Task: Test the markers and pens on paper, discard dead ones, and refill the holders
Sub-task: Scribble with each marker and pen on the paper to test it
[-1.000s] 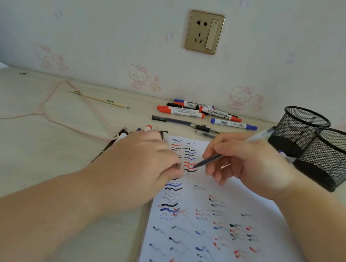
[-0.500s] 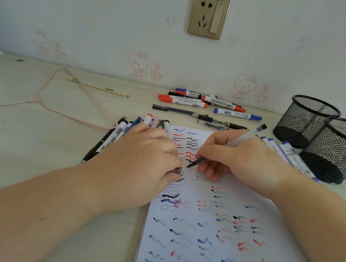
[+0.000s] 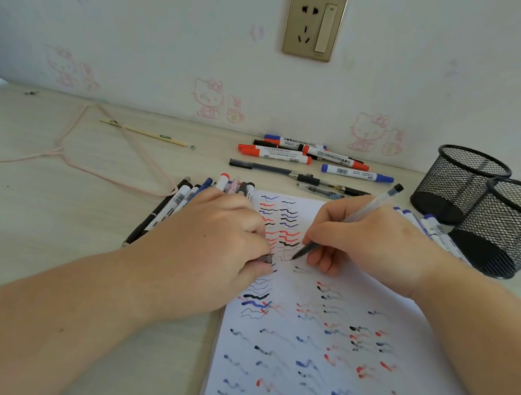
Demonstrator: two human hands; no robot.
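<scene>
Head view shows the clear-barrelled gel pen with a dark grip lower than a second ago: its tip was lifted over the top rows then and now touches the white sheet of paper, just below the last squiggles. A thin, faint zigzag sits right by the tip, so I'd judge this pen is being tried at this moment and seems to write, though faintly.

Right hand pinches the pen between thumb and curled fingers, knuckles resting on the sheet. Left hand lies with curled fingers on the paper's left edge, steadying it, and seems to hold a small dark cap at its fingertips; I cannot be sure what it is.

The paper is smooth and flat, covered in wavy red, blue and black strokes, some smeared. A row of slim plastic pens and markers lies beside the left hand on the pale wood-grain bench. White-barrelled whiteboard markers with red and blue caps lie near the wall. More blue-capped markers lie by the right wrist, against two round black wire-mesh holders, which look empty, so refilling is not yet begun. A pink loop of cord and a thin wooden stick lie well apart, to the left.
</scene>
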